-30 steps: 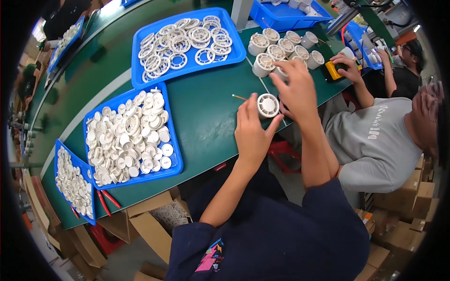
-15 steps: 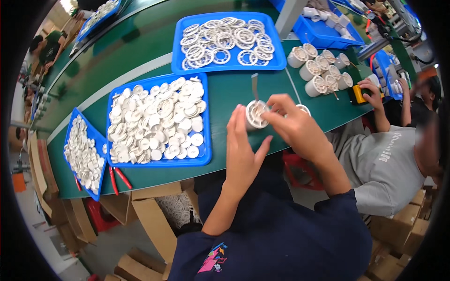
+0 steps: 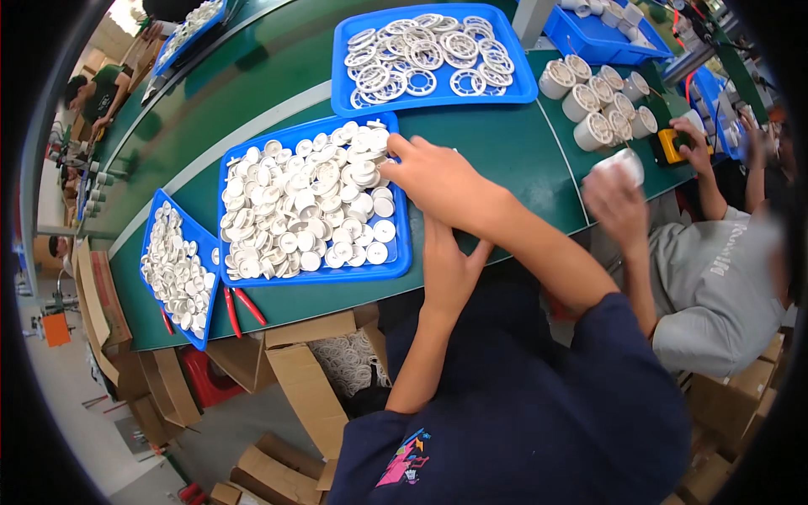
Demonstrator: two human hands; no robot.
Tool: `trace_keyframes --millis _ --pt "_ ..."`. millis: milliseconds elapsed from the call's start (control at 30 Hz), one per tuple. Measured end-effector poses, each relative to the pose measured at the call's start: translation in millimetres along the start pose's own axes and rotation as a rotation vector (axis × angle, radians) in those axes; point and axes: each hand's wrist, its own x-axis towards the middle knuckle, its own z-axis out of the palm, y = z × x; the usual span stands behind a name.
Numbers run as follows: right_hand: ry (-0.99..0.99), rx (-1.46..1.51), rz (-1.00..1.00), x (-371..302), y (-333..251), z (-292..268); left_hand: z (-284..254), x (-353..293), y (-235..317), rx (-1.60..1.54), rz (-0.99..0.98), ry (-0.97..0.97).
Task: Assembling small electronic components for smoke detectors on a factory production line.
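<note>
Low in mid frame: left hand (image 3: 449, 268) flat at green table (image 3: 497, 147) edge, fingers spread, empty. Just above it: right hand (image 3: 438, 181) across right rim of blue plastic tray (image 3: 398, 261) heaped with small white round caps (image 3: 307, 202), fingertips among caps; any pinched, cannot tell. Top centre: second blue tray (image 3: 429, 97) of white spoked rings (image 3: 429, 57). Lower left: red-handled pliers (image 3: 240, 305)

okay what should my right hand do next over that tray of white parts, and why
Probably close the right hand on one white part: its fingers are at the middle blue tray's right side, touching the pile, with no part visibly gripped. The left hand rests at the table edge.
</note>
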Motion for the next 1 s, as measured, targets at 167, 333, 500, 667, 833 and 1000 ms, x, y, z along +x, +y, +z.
trace_keyframes --millis 167,333,500,667,833,1000 --pt "0.024 0.099 -0.188 2 12 -16 1 -1 1 -0.03 -0.081 -0.019" --pt "0.349 0.535 -0.029 -30 25 -70 -1 2 -2 0.065 0.121 -0.035" --pt "0.409 0.996 0.467 -104 32 -65 4 -1 -6 0.168 0.139 -0.131" --pt "0.35 1.069 0.514 -135 21 -40 1 4 5 0.118 0.14 -0.148" --pt "0.301 1.029 0.551 -134 25 -37 0 7 7 0.151 0.109 -0.162" --pt "0.353 0.991 0.508 -130 22 -32 6 12 11 0.158 0.094 -0.149"
